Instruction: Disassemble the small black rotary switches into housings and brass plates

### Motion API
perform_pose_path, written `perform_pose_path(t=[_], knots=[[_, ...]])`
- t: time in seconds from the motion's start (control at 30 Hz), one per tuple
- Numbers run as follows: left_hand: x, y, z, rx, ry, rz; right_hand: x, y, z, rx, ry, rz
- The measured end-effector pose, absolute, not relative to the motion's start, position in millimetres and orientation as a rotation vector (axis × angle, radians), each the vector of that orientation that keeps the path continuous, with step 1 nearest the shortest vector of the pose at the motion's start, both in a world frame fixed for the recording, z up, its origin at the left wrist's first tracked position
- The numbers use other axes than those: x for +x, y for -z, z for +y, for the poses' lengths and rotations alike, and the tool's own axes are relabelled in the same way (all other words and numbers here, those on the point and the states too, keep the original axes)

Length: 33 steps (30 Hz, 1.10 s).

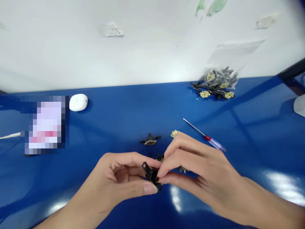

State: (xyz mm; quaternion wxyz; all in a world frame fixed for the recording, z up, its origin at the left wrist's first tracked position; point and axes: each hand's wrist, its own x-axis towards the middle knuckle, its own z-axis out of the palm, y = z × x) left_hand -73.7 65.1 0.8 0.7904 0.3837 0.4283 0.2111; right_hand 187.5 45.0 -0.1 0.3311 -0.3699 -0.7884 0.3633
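1. The left hand (113, 187) is curled nearly closed, its thumb below and fingers behind, gripping a small black part (149, 172) between them.
2. That black part is in front of the person, raised toward the camera in the lower middle of the view; one arm with a hole at its end points up and to the left.
3. The right hand (200, 168) has its thumb and fingertips drawn close together against the right side of the black part. What exactly they pinch is hidden, so I cannot tell whether they grip the part itself or a smaller piece.
4. Beyond the hands, an assembled piece (150, 140) lies on the blue counter (107, 124), black with arms and a gold-coloured rim.
5. A gold-coloured plate (174, 133) lies to its right, partly covered by the right hand.
6. Small metal pieces (183, 170) show between the hands and the counter, mostly hidden by the right fingers.
7. A screwdriver (207, 137) with a red and clear handle lies beyond the right hand, its tip pointing away to the left.
8. At the far right, a clear bag (234, 60) of black and gold-coloured pieces leans against the white wall (154, 47), with similar pieces just in front.
9. At the left, a white case (78, 102) sits beside a pixelated device (45, 124).
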Motion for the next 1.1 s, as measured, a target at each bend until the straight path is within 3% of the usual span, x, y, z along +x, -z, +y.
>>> perform_pose_path(t=[0.2, 0.43, 1.1], knots=[[-75, -3, 66, 0.822, -0.466, 0.904, 194, -14, 47, -1.095, -1.139, -1.94], [-73, -5, 68, 0.797, -0.487, 0.866, 224, -18, 73, -1.475, -0.895, -1.676], [-75, -2, 65, 0.774, -0.49, 0.844, 235, 1, 79, -1.447, -0.672, -2.163]])
